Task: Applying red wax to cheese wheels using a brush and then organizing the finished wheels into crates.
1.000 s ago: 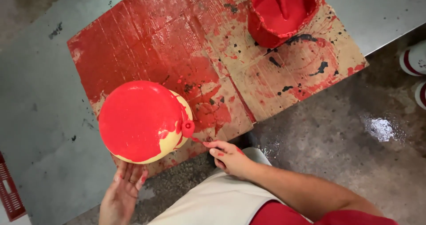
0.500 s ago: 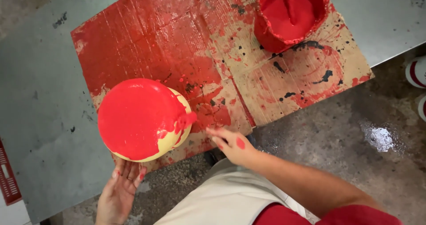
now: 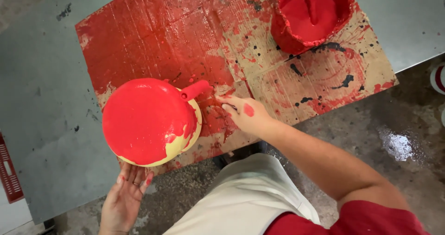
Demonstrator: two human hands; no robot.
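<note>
Left hand [image 3: 124, 195], open-palmed, supports the red-coated balloon [image 3: 148, 121] at the table's near edge; right hand [image 3: 243, 112] pinches its string just beside the neck.

Balloon [image 3: 148, 121]: we are seeing it yellow, mostly coated red, neck pointing right, lying over cardboard [image 3: 153, 40].

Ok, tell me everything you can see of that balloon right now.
The balloon is round and inflated, pale yellow, mostly coated in glossy wet red paint, with bare yellow showing along its lower right side. Its painted neck sticks out to the upper right. It sits over the near edge of the paint-smeared cardboard. The left hand cups it from below; the right hand reaches toward the neck, contact unclear.
</note>
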